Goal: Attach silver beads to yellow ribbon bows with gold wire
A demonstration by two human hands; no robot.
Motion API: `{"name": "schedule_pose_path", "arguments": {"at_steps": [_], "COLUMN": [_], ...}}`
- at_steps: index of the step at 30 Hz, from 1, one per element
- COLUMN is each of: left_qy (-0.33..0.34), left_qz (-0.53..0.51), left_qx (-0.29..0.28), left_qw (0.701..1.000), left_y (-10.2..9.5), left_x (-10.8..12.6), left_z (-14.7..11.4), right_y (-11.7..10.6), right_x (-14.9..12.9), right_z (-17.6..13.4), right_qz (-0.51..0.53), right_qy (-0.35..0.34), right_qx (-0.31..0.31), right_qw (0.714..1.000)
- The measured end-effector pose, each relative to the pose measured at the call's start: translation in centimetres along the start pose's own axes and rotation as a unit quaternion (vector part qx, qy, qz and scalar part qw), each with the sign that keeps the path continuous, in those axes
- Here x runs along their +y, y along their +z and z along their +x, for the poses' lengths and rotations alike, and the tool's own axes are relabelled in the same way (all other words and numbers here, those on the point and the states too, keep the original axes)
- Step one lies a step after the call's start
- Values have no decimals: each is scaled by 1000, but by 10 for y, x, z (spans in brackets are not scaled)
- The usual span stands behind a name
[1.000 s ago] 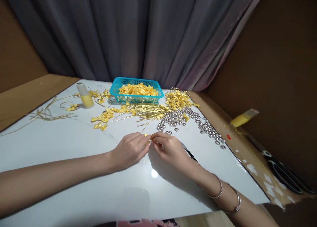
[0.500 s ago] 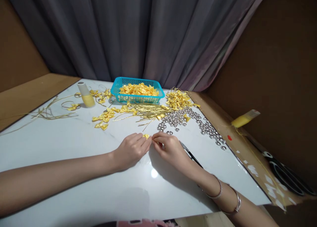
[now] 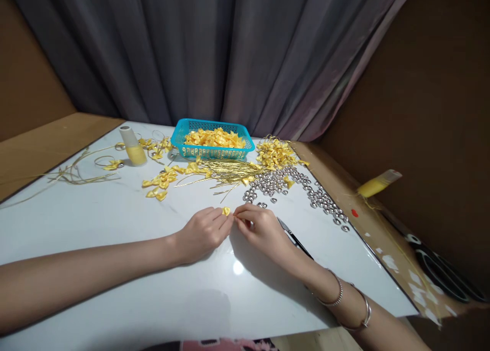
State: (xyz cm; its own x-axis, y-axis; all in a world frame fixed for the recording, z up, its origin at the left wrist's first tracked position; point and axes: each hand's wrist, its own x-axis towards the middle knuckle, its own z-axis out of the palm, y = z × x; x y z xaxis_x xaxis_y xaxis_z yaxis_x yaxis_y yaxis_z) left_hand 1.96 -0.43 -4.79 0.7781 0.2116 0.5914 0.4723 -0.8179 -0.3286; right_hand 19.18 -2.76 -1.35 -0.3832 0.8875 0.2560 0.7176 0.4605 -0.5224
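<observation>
My left hand (image 3: 209, 234) is closed in a pinch on a small yellow ribbon bow (image 3: 226, 211), which pokes out above the fingertips. Right beside it, my right hand (image 3: 260, 231) is pinched too, its thumb and index tips meeting those of the left. Whatever lies between the right fingertips is too small to name. Beyond the hands are loose yellow bows (image 3: 163, 180), a bundle of gold cords (image 3: 229, 172) and a spread of silver beads (image 3: 271, 181). Black-handled thread snips (image 3: 296, 239) lie partly hidden behind my right hand.
A blue basket (image 3: 213, 153) of yellow bows stands at the back, with a bow pile (image 3: 276, 153) to its right. A spool of yellow thread (image 3: 133, 149) stands at left; another (image 3: 378, 183) lies at right near large scissors (image 3: 444, 269). A grey curtain (image 3: 199, 49) hangs behind.
The yellow bow shows slightly more above my left fingertips. Both hands stay almost in place, still pinched together; nothing else has moved.
</observation>
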Motion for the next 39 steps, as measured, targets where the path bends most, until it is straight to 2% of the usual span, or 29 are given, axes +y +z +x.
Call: {"name": "schedule_pose_path", "arguments": {"at_steps": [3, 6, 10, 14, 20, 28, 39], "left_qy": [-23, -80, -186, -241, -262, -312, -302], "left_qz": [-41, -125, -260, -328, -355, -379, -399], "left_qx": [1, -16, -37, -36, -11, -48, -66], "left_qw": [999, 989, 947, 913, 897, 870, 863], "left_y": [0, 1, 3, 3, 4, 3, 1], "left_x": [0, -1, -4, -6, -7, -7, -8], "left_z": [1, 0, 0, 0, 1, 3, 5], "right_y": [-3, -8, -12, -8, -1, 0, -2], "right_x": [0, 0, 2, 7, 10, 9, 10], "right_z": [0, 1, 2, 2, 3, 1, 3], "right_qz": [-5, -7, -18, -23, -7, -19, -11], "right_qy": [6, 18, 32, 32, 3, -16, 1], "right_qx": [-9, -11, -11, -10, -1, 24, 10], "right_qw": [1000, 1000, 999, 999, 1000, 999, 1000]}}
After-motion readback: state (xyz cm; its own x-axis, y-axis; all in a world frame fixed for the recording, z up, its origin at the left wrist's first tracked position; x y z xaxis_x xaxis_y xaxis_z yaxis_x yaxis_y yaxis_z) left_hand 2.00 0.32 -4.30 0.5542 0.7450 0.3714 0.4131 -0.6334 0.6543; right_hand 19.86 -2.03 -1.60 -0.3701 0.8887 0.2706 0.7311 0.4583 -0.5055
